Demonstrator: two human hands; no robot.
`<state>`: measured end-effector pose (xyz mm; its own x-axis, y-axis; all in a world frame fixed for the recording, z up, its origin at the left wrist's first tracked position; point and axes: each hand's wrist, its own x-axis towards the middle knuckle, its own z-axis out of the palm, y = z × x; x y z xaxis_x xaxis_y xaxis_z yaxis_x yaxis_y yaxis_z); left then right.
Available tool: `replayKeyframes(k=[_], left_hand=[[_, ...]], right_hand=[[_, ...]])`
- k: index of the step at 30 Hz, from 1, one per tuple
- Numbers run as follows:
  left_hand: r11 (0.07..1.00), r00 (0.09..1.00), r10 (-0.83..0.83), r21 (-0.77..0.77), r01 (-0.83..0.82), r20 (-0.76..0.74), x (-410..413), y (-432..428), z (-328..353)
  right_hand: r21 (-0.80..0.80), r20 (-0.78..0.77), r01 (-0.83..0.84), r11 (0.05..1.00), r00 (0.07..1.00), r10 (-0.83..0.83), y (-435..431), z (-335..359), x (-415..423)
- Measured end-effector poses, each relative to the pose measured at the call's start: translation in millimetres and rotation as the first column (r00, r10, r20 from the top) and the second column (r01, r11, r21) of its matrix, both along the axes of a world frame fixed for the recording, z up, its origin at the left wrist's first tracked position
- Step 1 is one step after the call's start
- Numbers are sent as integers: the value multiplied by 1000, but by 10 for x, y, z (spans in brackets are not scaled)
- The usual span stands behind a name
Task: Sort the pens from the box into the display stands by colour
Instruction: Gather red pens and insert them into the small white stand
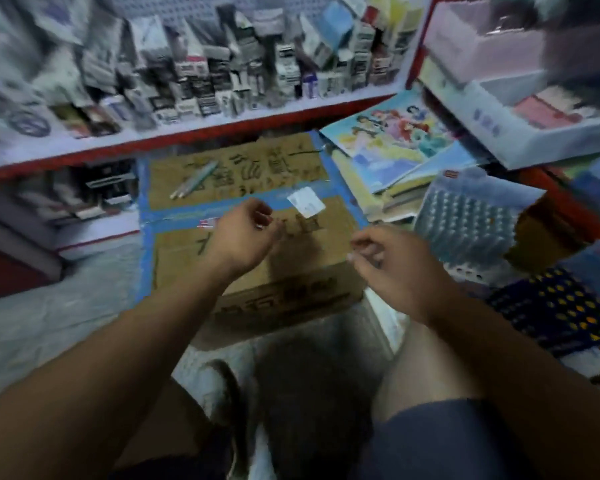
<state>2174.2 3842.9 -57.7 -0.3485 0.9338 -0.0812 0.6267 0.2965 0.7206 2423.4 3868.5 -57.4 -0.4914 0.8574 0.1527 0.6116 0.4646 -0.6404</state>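
Two pens (194, 180) lie side by side on the far left of the cardboard box (291, 296), which sits on the floor with blue tape across its lid. The left hand (241, 237) hovers over the middle of the lid with its fingers curled and a small glint at the fingertips. The right hand (395, 271) hangs over the near right corner, thumb against curled fingers. The blur is too heavy for me to tell whether either grip holds anything.

Just right of the box stands a pale blue-grey display stand (471, 216) with rows of holes. Nearer is a dark stand (565, 306) dotted with yellow.

To my eye the step is fetching the loose pens. The left hand is closer, so it should reach far and left and pinch one barrel at its middle rather than grab both. It can then check the colour and seat the pen upright in a hole of the matching stand.

Dark handwritten characters cross the lid and printed ones run along the near side, but none read clearly. The white label (306, 201) is blurred too. Beyond the box, a shelf (187, 128) carries packets.
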Motion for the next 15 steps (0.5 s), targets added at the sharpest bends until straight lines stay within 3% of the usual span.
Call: replayKeyframes(k=[6, 15], left_hand=[[987, 994, 110, -116, -112, -24, -910, -184, -320], [978, 995, 101, -180, -103, -19, -1330, -133, -588]], right_hand=[[-198, 135, -172, 965, 970, 201, 575, -316, -1160], [-128, 250, -179, 976, 946, 206, 1001, -904, -1826]])
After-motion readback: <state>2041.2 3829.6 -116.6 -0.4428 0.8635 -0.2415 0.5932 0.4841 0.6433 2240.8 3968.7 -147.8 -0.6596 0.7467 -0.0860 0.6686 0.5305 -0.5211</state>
